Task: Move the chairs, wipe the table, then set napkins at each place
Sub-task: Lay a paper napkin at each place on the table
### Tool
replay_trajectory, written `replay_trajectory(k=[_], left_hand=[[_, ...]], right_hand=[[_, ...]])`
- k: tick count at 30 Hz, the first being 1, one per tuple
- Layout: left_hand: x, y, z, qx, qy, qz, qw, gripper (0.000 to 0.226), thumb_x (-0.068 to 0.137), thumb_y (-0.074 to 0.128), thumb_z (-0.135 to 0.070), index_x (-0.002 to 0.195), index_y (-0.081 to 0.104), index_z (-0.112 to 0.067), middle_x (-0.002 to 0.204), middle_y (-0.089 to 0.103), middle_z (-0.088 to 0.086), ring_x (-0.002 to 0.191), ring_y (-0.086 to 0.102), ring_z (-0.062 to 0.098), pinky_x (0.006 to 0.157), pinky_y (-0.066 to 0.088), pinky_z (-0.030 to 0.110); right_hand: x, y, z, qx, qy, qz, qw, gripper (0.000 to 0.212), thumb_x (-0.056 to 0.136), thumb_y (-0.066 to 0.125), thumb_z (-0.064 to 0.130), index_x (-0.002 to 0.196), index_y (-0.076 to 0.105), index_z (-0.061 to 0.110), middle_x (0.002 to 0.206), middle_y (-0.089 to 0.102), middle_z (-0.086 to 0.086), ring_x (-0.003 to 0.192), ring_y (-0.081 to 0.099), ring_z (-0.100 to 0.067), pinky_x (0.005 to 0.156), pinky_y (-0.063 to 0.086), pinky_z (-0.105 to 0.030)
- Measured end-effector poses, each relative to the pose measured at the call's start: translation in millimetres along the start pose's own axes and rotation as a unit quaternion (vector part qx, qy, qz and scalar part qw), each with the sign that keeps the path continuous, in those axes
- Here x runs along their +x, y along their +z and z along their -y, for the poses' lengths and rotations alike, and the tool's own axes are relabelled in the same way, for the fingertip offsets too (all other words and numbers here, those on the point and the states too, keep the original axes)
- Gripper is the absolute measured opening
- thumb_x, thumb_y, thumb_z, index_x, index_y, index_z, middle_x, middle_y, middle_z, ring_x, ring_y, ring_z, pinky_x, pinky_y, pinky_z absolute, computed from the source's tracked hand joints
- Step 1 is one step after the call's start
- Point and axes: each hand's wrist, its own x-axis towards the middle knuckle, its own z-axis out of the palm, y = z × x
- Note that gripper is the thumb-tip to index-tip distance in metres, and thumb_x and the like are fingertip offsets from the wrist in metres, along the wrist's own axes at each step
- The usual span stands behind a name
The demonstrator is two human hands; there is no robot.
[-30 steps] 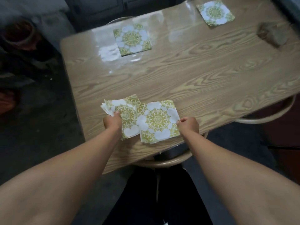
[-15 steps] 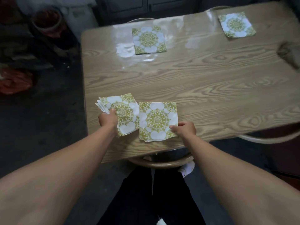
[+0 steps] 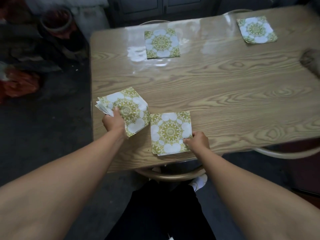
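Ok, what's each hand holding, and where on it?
Left hand grips the napkin stack at its near-left edge; right hand pinches the near napkin at its near-right corner.

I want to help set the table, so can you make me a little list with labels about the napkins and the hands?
surface: wooden table, shiny top
napkins laid: far-left napkin, far-right napkin, near napkin, all flat
left hand: grips napkin stack at the table's left edge
right hand: pinches the near napkin's lower right corner
chair: rim shows under the near edge
right edge: blurry brown thing, cannot tell what
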Motion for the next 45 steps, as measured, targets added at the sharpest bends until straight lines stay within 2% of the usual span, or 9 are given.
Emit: replay_trajectory(k=[7,13,18,31,34,37,39,42,45], left_hand=[[-4.9,15.7,-2.0,-0.006,-0.024,0.075,0.997,0.017,0.095,0.058,-0.029,0.090,0.052,-0.013,0.092,0.062,0.005,0.094,0.064,0.027,0.091,0.055,0.047],[-5.1,22.8,-2.1,-0.014,-0.033,0.093,0.995,0.017,0.093,0.060,-0.031,0.096,0.054,-0.015,0.102,0.065,0.009,0.099,0.066,0.029,0.091,0.054,0.048],[-2.2,27.4,-2.9,-0.013,-0.030,0.105,0.994,0.016,0.092,0.062,-0.031,0.086,0.055,-0.018,0.101,0.067,0.008,0.098,0.067,0.030,0.091,0.054,0.050],[0.2,36.3,-0.5,0.006,-0.037,0.137,0.990,0.015,0.091,0.063,-0.033,0.087,0.058,-0.019,0.101,0.069,0.008,0.096,0.067,0.031,0.089,0.055,0.052],[-5.4,37.9,0.5,-0.003,-0.047,0.157,0.986,0.013,0.092,0.062,-0.029,0.093,0.058,-0.017,0.100,0.069,0.007,0.095,0.068,0.030,0.087,0.055,0.053],[-15.2,39.8,0.2,-0.013,-0.080,0.214,0.973,0.006,0.093,0.062,-0.018,0.090,0.058,-0.016,0.099,0.069,0.009,0.092,0.068,0.031,0.082,0.056,0.054],[-23.9,40.6,-0.6,-0.020,-0.107,0.266,0.958,0.007,0.093,0.060,-0.007,0.094,0.058,-0.014,0.097,0.069,0.010,0.086,0.069,0.029,0.071,0.058,0.048],[-36.0,44.5,1.8,-0.002,-0.123,0.343,0.931,0.017,0.091,0.059,0.000,0.107,0.061,-0.008,0.098,0.071,0.011,0.083,0.070,0.027,0.061,0.058,0.040],[-44.6,49.4,4.9,0.049,-0.122,0.353,0.926,0.030,0.081,0.071,-0.003,0.109,0.064,-0.001,0.103,0.072,0.015,0.088,0.071,0.031,0.072,0.060,0.046]], right_hand=[[1.9,1.9,5.9,-0.011,-0.007,0.007,1.000,0.018,0.083,0.076,0.024,0.099,0.071,0.017,0.103,0.072,-0.004,0.093,0.068,-0.024,0.086,0.055,-0.039],[1.0,6.1,15.4,0.011,-0.005,0.000,1.000,0.021,0.083,0.075,0.025,0.102,0.071,0.017,0.104,0.072,-0.004,0.093,0.067,-0.023,0.081,0.052,-0.030],[0.7,3.2,21.3,0.017,0.015,-0.003,1.000,0.021,0.084,0.075,0.025,0.102,0.070,0.016,0.105,0.071,-0.004,0.093,0.066,-0.023,0.074,0.046,-0.027],[-0.6,-3.7,23.3,-0.018,0.034,-0.006,0.999,0.023,0.081,0.075,0.031,0.098,0.070,0.017,0.102,0.072,-0.004,0.091,0.068,-0.024,0.076,0.052,-0.029],[-4.2,-10.6,24.4,-0.057,0.034,-0.035,0.997,0.025,0.085,0.068,0.039,0.095,0.071,0.016,0.101,0.071,-0.002,0.094,0.066,-0.024,0.073,0.046,-0.028],[-7.6,-21.4,25.2,-0.067,0.024,-0.120,0.990,0.025,0.092,0.057,0.041,0.096,0.066,0.019,0.102,0.068,-0.001,0.098,0.063,-0.024,0.073,0.040,-0.028],[-6.2,-27.8,25.5,-0.016,0.005,-0.128,0.992,0.030,0.096,0.052,0.042,0.098,0.066,0.015,0.103,0.069,-0.003,0.096,0.064,-0.024,0.072,0.041,-0.028],[-5.4,-35.4,28.2,0.252,0.051,-0.011,0.966,0.042,0.099,0.045,0.047,0.097,0.065,0.010,0.096,0.072,-0.007,0.079,0.070,-0.023,0.073,0.051,-0.033],[-9.6,-43.0,29.8,0.371,0.095,0.081,0.920,0.046,0.097,0.048,0.050,0.099,0.064,0.007,0.086,0.068,-0.006,0.073,0.065,-0.021,0.073,0.055,-0.035]])
